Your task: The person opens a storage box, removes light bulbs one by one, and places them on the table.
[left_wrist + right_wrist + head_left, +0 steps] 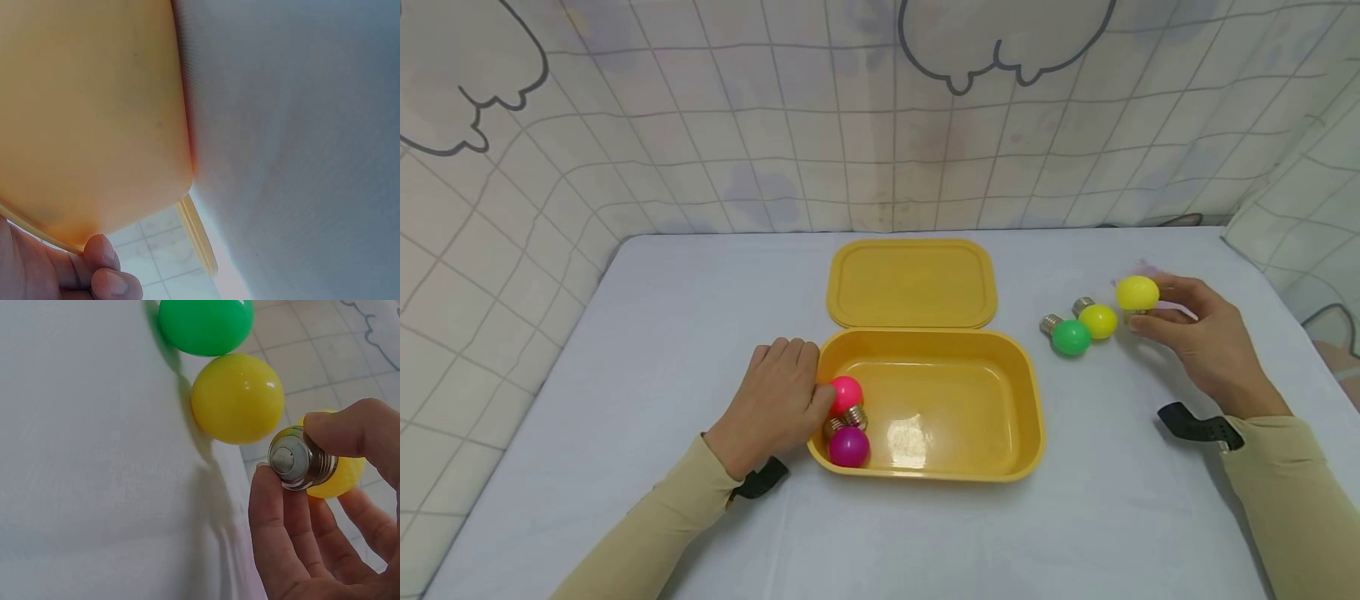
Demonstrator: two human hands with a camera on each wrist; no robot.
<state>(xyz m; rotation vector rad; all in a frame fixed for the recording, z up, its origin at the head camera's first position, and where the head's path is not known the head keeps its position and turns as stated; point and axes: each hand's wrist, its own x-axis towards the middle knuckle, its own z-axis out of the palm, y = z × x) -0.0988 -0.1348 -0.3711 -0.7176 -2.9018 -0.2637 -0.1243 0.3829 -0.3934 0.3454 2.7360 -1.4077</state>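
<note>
My left hand (773,402) grips the left rim of a yellow plastic box (955,408), its thumb over the edge and fingertips (107,256) outside the wall. Inside the box, at its left end, lie a pink light bulb (847,392) and a purple light bulb (849,448), their metal bases close together. My right hand (1213,346) pinches a yellow light bulb (1137,293) by its screw base (300,459) between thumb and fingers, above the table. Left of that hand, another yellow bulb (1099,322) and a green bulb (1071,337) lie side by side.
Behind the box a flat yellow lid (912,283) lies on the white-covered table (700,292). Grid-patterned fabric (820,125) hangs at the back and sides. A dark cable (1337,312) shows beyond the right edge.
</note>
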